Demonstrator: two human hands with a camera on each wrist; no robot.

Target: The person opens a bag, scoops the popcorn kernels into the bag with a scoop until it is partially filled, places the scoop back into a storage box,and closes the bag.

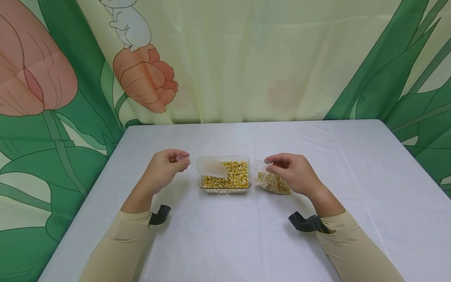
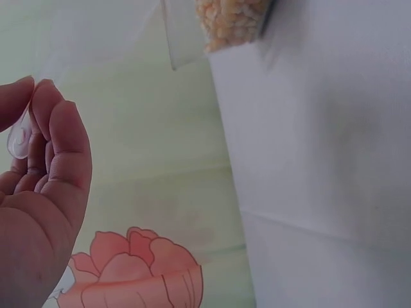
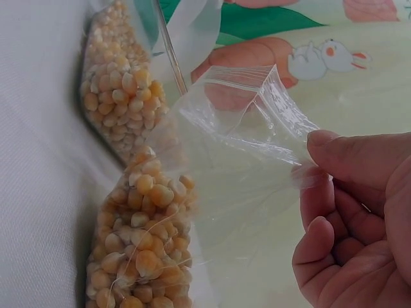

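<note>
My left hand pinches the handle of a translucent plastic scoop between thumb and fingers. The handle's rounded end pokes out below the fingertips in the left wrist view. The scoop's bowl is over the left part of a clear rectangular container filled with yellow corn kernels. Whether the bowl touches the kernels I cannot tell. To the container's right, a clear zip bag partly full of kernels rests on the table. My right hand pinches the top edge of this bag, whose upper part stands raised.
A white cloth covers the table. Behind its far edge hangs a curtain printed with plants and a rabbit. Black curved pieces are worn at both wrists.
</note>
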